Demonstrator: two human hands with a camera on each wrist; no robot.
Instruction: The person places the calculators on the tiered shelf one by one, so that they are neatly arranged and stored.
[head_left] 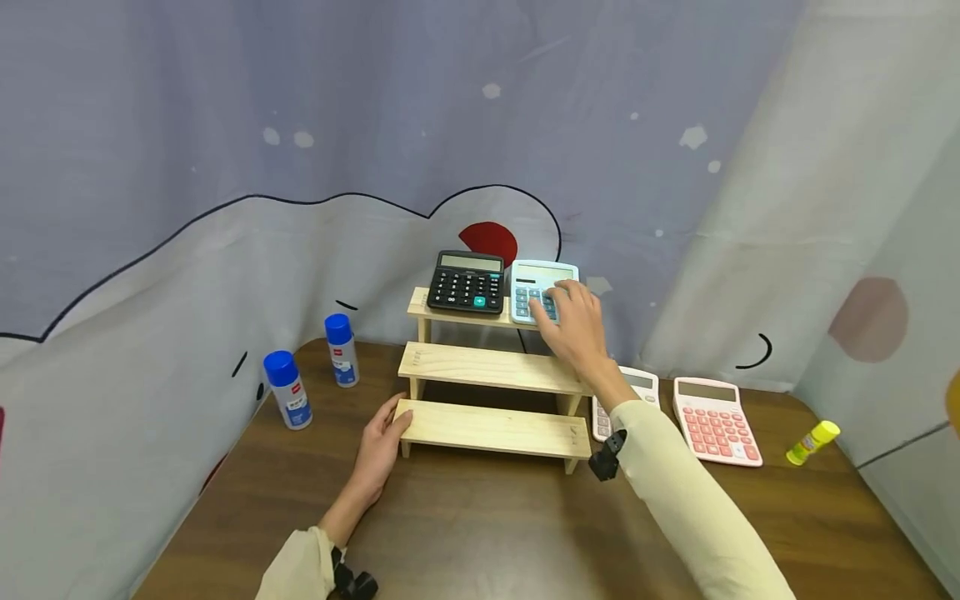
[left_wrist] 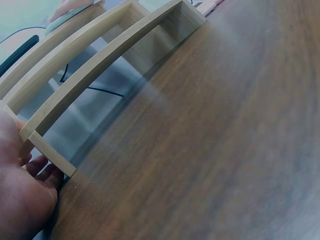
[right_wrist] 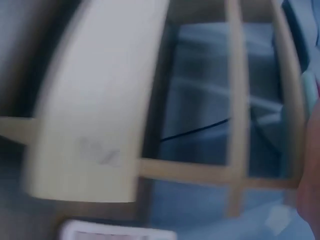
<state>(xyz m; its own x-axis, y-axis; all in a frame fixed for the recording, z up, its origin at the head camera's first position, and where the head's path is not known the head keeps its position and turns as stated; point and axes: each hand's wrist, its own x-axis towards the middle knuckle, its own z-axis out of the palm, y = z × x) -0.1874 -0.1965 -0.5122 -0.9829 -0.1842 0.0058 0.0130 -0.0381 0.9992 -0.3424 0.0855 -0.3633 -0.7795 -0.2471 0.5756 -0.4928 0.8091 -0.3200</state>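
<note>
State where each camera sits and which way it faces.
Head: worn on the head, facing forward and down at the wooden stand; left hand, right hand and sleeves show.
Left wrist: worn there, looking across the table and stand; left hand large, right hand small at top.
Right wrist: worn there, looking at the stand's right end, blurred; only part of right hand shows.
Head and left wrist share both hands.

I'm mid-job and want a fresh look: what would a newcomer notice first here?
Probably the three-step wooden stand, central in the head view, bearing a black calculator and a light-blue calculator side by side on top. The fingers of the right hand touch the light-blue calculator; the left hand grips the stand's lower left end. Then two blue-capped bottles stand to its left.
</note>
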